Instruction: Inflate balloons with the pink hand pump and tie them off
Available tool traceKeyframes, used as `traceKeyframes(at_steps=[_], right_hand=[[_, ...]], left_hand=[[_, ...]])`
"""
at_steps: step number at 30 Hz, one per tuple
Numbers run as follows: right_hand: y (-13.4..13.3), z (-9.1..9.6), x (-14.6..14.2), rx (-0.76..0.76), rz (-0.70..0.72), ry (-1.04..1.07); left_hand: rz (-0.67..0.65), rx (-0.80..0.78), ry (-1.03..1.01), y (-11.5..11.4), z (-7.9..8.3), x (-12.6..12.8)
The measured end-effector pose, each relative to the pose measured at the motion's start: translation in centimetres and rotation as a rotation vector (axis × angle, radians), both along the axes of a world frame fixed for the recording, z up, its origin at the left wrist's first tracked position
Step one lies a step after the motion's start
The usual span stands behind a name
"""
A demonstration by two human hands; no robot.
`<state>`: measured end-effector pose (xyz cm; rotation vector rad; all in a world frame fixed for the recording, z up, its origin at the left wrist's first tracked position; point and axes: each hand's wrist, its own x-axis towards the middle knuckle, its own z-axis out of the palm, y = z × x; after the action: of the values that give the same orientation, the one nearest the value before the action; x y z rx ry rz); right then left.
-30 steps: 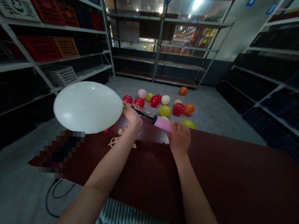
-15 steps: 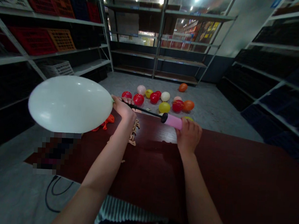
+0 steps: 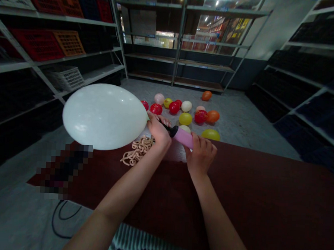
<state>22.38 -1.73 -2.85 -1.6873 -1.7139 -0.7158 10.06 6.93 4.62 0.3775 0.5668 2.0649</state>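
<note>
A large white balloon [image 3: 104, 116] hangs above the left end of a dark red table [image 3: 263, 204]. My left hand [image 3: 158, 130] is closed round the balloon's neck where it meets the black nozzle of a pink hand pump [image 3: 183, 137]. My right hand [image 3: 200, 156] grips the pink barrel of the pump. The pump's rod is pushed in, so my two hands are close together.
A heap of pale uninflated balloons [image 3: 137, 153] lies on the table under the white balloon. Several inflated red, yellow, orange and white balloons [image 3: 185, 118] sit on the grey floor beyond. Shelving racks with crates [image 3: 39, 43] line both sides. A black cable [image 3: 64, 218] loops on the floor.
My right hand has pushed the pump barrel in toward my left hand, hiding the black rod. The white balloon has shifted right and looks slightly fuller.
</note>
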Motion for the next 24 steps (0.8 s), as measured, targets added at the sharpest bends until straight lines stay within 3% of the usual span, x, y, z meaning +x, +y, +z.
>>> traceKeyframes(at_steps=[7,14,24], right_hand=[[-0.1,0.5,0.3,-0.052,-0.004,-0.073],[0.3,0.2,1.8,-0.073,-0.008,-0.141],[0.5,0.0,4.9,-0.011,-0.036,-0.177]], left_hand=[[-0.033,0.018,-0.016,1.3,-1.4,-0.3],[-0.008,-0.007,-0.002,1.3,-0.8,-0.8],[0.128,-0.004,-0.061,3.0,0.9,-5.9]])
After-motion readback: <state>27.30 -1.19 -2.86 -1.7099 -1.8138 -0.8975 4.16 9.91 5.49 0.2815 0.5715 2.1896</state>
